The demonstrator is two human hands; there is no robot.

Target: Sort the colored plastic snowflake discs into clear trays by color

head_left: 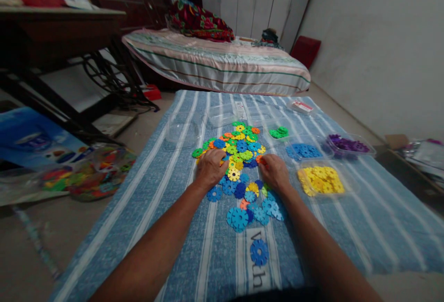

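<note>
A mixed pile of notched plastic discs (234,174) in green, yellow, orange and blue lies mid-table. At its left side, my left hand (210,168) has its fingers curled down into the discs; what they hold is hidden. My right hand (274,171) is closed at the pile's right edge, with an orange notched disc (258,159) at its fingertips. Closer to me are several light blue discs (239,218). A single blue disc (259,252) lies apart near the front edge.
To the right stand clear tubs of yellow discs (321,180), blue discs (304,151), purple discs (348,143) and green discs (279,132). A clear container (182,134) stands at the back left. The table has a striped blue cloth (166,228). Beyond are a bed (222,64) and a sewing-machine table (62,29).
</note>
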